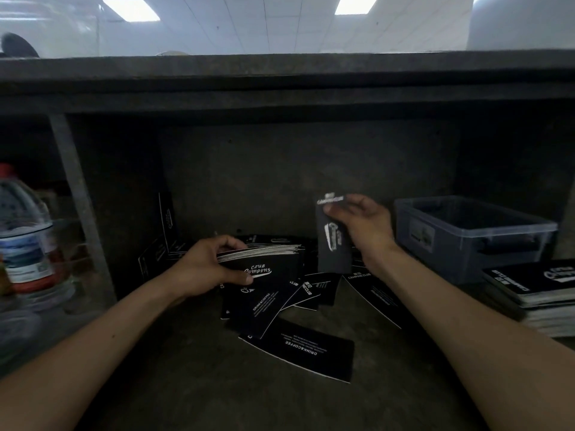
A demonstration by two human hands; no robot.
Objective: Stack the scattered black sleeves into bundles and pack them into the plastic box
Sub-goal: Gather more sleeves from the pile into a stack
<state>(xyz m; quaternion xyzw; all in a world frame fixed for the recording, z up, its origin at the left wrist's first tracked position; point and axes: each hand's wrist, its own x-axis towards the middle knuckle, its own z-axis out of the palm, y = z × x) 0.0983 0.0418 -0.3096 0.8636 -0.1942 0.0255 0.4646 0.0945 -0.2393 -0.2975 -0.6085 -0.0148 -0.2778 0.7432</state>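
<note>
flat card sleeve – r hand pinching

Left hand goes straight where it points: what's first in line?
Probably the single sleeve hanging from the right hand; the left hand and its bundle point right toward it. Depth unclear.

Matt black card sleeves; translucent plastic box; rough concrete shelf
</note>
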